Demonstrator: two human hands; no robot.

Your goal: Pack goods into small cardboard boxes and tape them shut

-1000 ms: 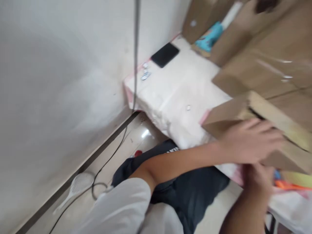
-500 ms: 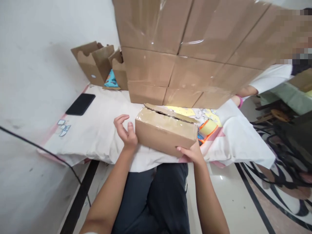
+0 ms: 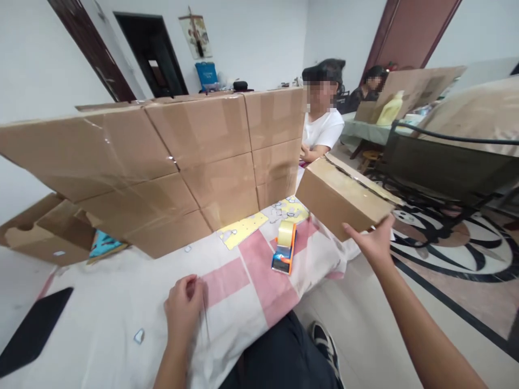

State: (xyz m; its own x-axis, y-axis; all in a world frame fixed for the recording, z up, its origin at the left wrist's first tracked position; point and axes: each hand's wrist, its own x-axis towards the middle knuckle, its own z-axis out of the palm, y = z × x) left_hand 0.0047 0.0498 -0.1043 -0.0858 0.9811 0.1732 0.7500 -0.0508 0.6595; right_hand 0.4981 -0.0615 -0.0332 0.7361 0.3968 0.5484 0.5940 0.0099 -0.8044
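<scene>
My right hand (image 3: pixel 375 240) grips the near end of a cardboard box (image 3: pixel 344 194), thumb on its side. The box is held out at the right edge of the bed-like surface, tilted, with its top flap slightly raised along a dark gap. My left hand (image 3: pixel 184 305) rests over the patterned cloth (image 3: pixel 227 281), fingers curled in towards the thumb, with nothing visible in it. Between the hands, on the cloth, lies an orange and blue tape dispenser (image 3: pixel 285 248) with a roll of yellowish tape.
A wall of stacked taped cartons (image 3: pixel 211 162) stands along the far side. Opened cartons (image 3: pixel 52 227) and a blue packet (image 3: pixel 105 244) sit at the left, near a black tablet-like slab (image 3: pixel 36 329). Behind the stack sits a person in a white shirt (image 3: pixel 324 129). A metal-framed chair (image 3: pixel 454 167) stands right.
My view has swung to the right and up. The box has moved rightward in my right hand, away from my left hand. My left hand's fingers have curled in.
</scene>
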